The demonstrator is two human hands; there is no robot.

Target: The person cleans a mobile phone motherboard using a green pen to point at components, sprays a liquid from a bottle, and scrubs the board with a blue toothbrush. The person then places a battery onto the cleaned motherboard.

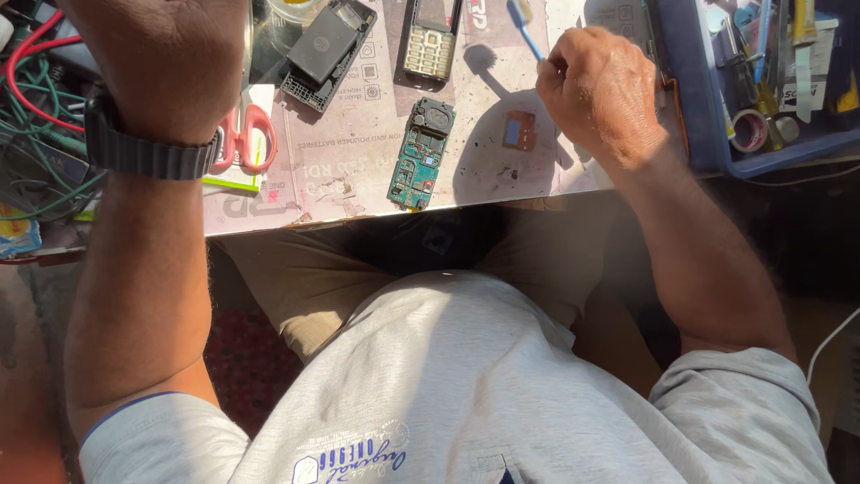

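Observation:
A green phone circuit board (419, 157) lies on the work mat (358, 179) near the table's front edge. My right hand (602, 90) is closed around the handle of a blue brush (526, 27), just right of a small brown part with a blue screen (519, 130). My left hand (170, 63) reaches up at the left, a black watch (143, 152) on its wrist; its fingers are out of frame. A black phone back cover (324, 49) and a keypad phone front (431, 40) lie further back.
Pink-handled scissors (244, 139) lie beside my left wrist. Red and green wires (36, 81) are tangled at the far left. A blue tray (770, 90) at the right holds several tools and a tape roll (748, 130). My lap is below the table edge.

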